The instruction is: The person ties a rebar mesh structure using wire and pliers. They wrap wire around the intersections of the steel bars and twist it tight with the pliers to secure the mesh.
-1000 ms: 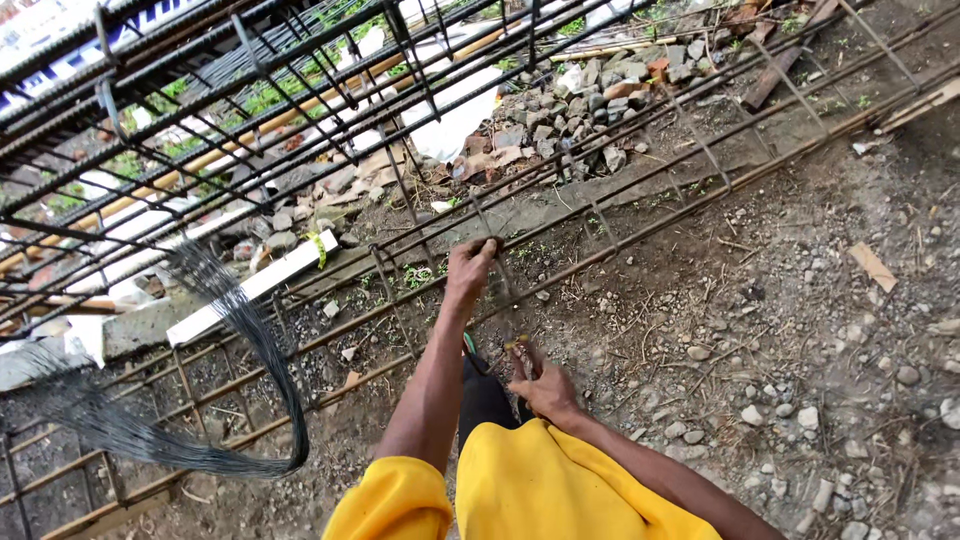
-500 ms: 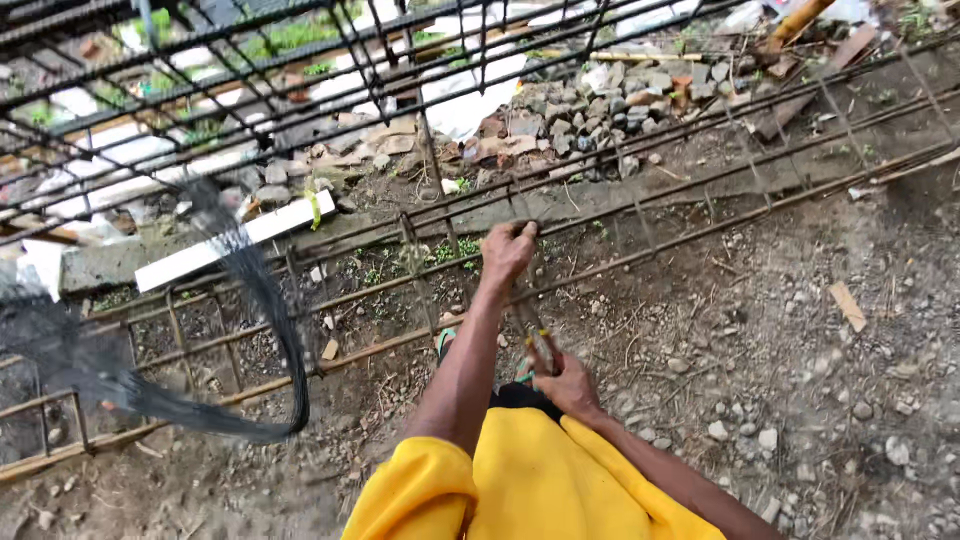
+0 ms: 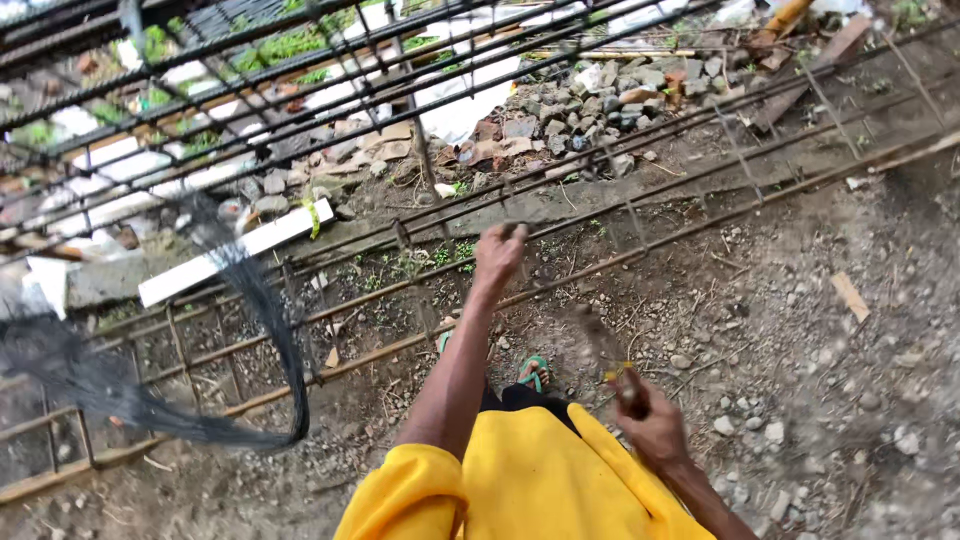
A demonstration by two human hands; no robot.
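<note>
Rusty steel fills your view: a long rebar cage (image 3: 330, 310) lying across the gravelly ground (image 3: 800, 330). Your left hand (image 3: 499, 252) is closed around one of its upper bars. Your right hand (image 3: 652, 428), near your yellow shirt (image 3: 540, 480), grips a small tool (image 3: 622, 378), blurred. A bundle of thin black tie wire (image 3: 255, 300) hangs to your left.

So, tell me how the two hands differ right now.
The left hand is stretched forward and closed on the rusty rebar cage at a stirrup; the right hand is pulled back near the body, clear of the cage. The left hand holds only steel, while the right hand grips a small, motion-blurred tool. The left arm looks sharp; the right hand is blurred. Both come out of yellow sleeves.
</note>
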